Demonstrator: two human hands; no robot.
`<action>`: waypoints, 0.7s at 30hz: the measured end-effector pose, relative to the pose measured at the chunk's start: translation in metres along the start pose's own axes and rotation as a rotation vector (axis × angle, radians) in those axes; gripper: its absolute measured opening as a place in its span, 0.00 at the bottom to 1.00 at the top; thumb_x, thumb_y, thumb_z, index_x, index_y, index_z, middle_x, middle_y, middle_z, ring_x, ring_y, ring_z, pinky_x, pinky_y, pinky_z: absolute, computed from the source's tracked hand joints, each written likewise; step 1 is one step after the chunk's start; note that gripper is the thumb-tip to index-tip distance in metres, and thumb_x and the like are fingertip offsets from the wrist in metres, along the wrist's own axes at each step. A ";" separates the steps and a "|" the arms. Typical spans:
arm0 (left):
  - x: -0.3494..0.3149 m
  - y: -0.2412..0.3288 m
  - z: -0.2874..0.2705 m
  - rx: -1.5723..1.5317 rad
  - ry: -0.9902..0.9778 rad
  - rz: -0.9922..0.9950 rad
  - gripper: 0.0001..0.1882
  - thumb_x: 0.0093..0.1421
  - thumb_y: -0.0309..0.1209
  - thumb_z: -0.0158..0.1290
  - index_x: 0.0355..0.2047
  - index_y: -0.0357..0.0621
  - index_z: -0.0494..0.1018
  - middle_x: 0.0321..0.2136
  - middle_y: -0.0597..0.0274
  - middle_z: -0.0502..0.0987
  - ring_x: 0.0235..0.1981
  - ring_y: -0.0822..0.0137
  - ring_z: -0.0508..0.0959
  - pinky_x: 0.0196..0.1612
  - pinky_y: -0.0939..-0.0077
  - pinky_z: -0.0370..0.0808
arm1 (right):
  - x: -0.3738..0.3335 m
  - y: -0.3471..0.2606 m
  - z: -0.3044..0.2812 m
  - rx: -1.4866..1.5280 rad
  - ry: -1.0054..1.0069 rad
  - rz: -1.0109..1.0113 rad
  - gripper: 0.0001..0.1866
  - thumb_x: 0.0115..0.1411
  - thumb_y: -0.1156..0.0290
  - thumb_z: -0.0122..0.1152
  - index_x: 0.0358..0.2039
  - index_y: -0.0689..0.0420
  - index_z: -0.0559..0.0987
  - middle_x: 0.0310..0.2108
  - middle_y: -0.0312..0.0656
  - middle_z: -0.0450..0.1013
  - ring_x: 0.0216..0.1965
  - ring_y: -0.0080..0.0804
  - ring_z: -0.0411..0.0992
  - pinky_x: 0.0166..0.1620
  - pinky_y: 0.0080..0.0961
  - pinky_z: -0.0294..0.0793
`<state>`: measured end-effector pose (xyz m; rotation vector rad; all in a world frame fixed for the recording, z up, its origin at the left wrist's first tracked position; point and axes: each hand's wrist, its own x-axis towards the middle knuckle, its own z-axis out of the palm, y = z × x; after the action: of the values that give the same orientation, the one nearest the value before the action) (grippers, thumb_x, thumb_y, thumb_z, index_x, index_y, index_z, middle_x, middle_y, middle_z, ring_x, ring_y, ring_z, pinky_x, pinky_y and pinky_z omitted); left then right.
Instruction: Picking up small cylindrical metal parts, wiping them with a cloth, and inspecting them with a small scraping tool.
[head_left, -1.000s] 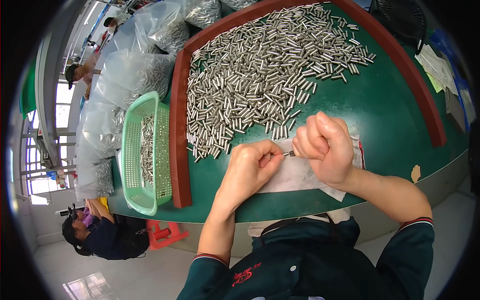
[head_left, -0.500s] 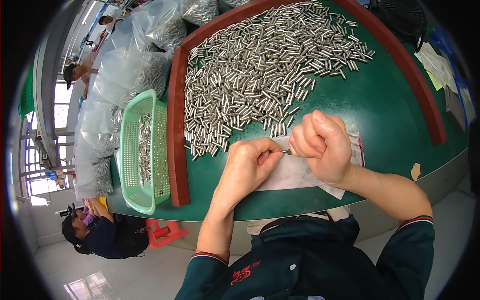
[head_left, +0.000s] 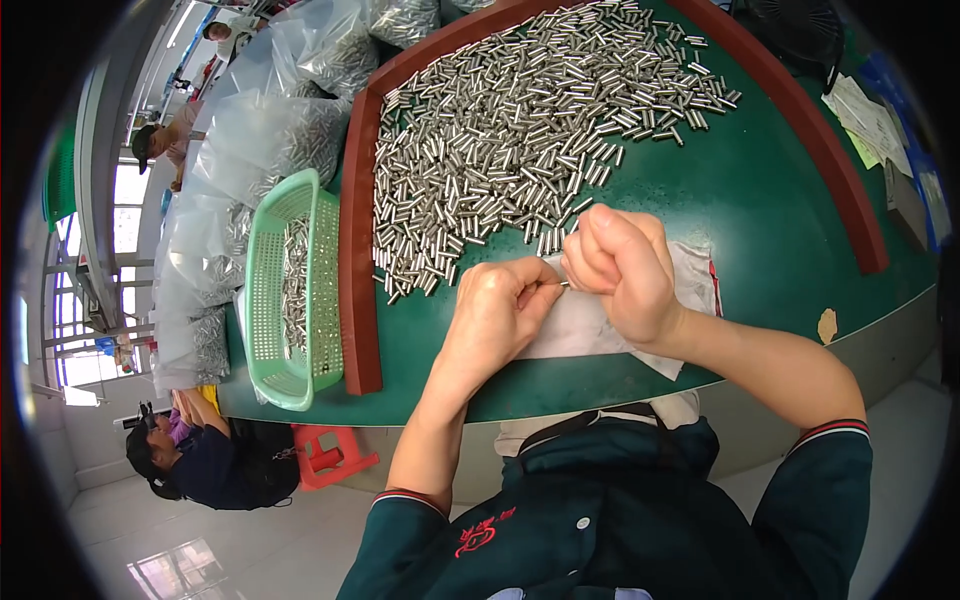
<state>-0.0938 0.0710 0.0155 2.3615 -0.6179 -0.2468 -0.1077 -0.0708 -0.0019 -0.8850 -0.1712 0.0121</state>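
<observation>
My left hand [head_left: 498, 308] is closed in a pinch, thumb and forefinger around a small metal pin [head_left: 564, 284] of which only a short bit shows. Against the other end of the pin, my right hand [head_left: 625, 280] is curled into a fist with its thumb on top. The fingers of the two hands nearly touch, and most of the pin is hidden between them. Both hands are above a whitish cloth [head_left: 575, 335] on the green tabletop [head_left: 735, 210]. Beyond them spreads a large heap of shiny metal pins [head_left: 500, 150].
A reddish-brown rail [head_left: 358, 250] borders the heap on the left, another [head_left: 825, 140] on the right. Left stands a green basket [head_left: 325, 290] with metal pieces, beside filled clear bags [head_left: 250, 140]. Papers [head_left: 868, 120] and a black fan [head_left: 800, 35] are far right. A person [head_left: 215, 455] sits lower left.
Both hands stay together around the pin. They appear slightly higher and the right fist closer to the left fingers, so less of the pin shows. The whole view has shifted a little.
</observation>
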 end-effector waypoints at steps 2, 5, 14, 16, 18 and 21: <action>-0.001 0.002 0.001 0.007 -0.004 -0.044 0.02 0.44 0.22 0.53 0.19 0.36 0.70 0.10 0.55 0.66 0.11 0.62 0.68 0.17 0.73 0.64 | 0.000 0.001 0.000 -0.009 0.017 0.011 0.22 0.59 0.64 0.36 0.08 0.53 0.52 0.07 0.30 0.48 0.11 0.18 0.44 0.18 0.18 0.46; 0.001 0.000 0.002 -0.001 0.024 0.003 0.02 0.44 0.22 0.53 0.19 0.36 0.70 0.09 0.57 0.64 0.10 0.66 0.66 0.17 0.75 0.63 | 0.006 -0.004 0.003 -0.009 0.020 0.031 0.22 0.59 0.64 0.35 0.08 0.52 0.52 0.06 0.30 0.48 0.10 0.18 0.43 0.17 0.18 0.44; 0.001 -0.030 -0.011 -1.372 -0.133 -0.198 0.07 0.52 0.29 0.53 0.28 0.43 0.67 0.24 0.71 0.65 0.20 0.83 0.59 0.22 0.90 0.56 | 0.044 -0.034 -0.005 0.315 -0.042 0.095 0.22 0.59 0.62 0.34 0.08 0.50 0.52 0.05 0.29 0.46 0.08 0.18 0.39 0.14 0.19 0.40; 0.000 -0.034 -0.013 -1.528 -0.158 -0.216 0.07 0.54 0.32 0.51 0.27 0.43 0.65 0.23 0.68 0.64 0.20 0.80 0.58 0.20 0.88 0.55 | 0.043 -0.028 -0.010 0.358 -0.003 0.166 0.22 0.59 0.61 0.34 0.08 0.49 0.52 0.04 0.29 0.45 0.08 0.18 0.39 0.14 0.19 0.40; -0.001 -0.036 -0.013 -1.617 -0.134 -0.251 0.07 0.55 0.31 0.49 0.28 0.41 0.66 0.22 0.66 0.63 0.19 0.79 0.57 0.19 0.88 0.54 | 0.039 -0.029 -0.018 0.380 0.034 0.226 0.22 0.59 0.61 0.34 0.08 0.49 0.52 0.04 0.29 0.45 0.08 0.18 0.39 0.14 0.18 0.41; 0.002 -0.034 -0.016 -1.603 -0.060 -0.346 0.07 0.56 0.29 0.48 0.33 0.38 0.67 0.24 0.65 0.65 0.19 0.80 0.57 0.19 0.89 0.55 | 0.039 -0.030 -0.024 0.392 0.079 0.252 0.22 0.59 0.61 0.34 0.08 0.48 0.52 0.04 0.29 0.45 0.08 0.19 0.39 0.14 0.19 0.41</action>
<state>-0.0744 0.1014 0.0049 0.8635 0.0769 -0.6517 -0.0678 -0.1048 0.0118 -0.5098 0.0192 0.2374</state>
